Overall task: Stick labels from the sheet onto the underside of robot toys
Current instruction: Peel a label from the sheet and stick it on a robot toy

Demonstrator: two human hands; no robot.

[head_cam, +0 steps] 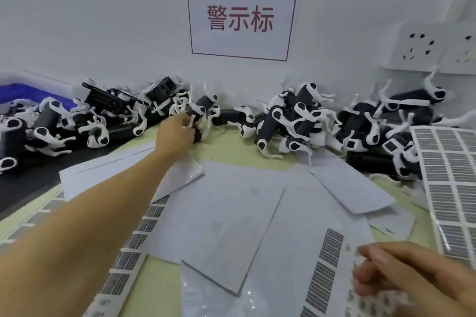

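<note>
Your left hand is stretched far forward to the back of the table, fingers curled round a black-and-white toy at the edge of the left pile — a white leg sticks up between your fingers. Your right hand sits low at the near right, fingers curled, tips pinching at a label sheet with columns of grey labels; whether a label is already lifted off I cannot tell, that part is blurred.

Toys lie in two heaps against the wall: left pile spreading from your hand toward a blue bin at the far left, right pile running to the right edge. A few single toys lie between the heaps.

Loose white backing sheets overlap across the middle of the yellow-green table, under and beside your left forearm. Another label sheet, mostly full, lies at the right, its top edge resting on the right pile. Stripped label frames trail down the near left.

On the wall — a white sign with red characters and a red border, and white sockets at the right above the right pile.
</note>
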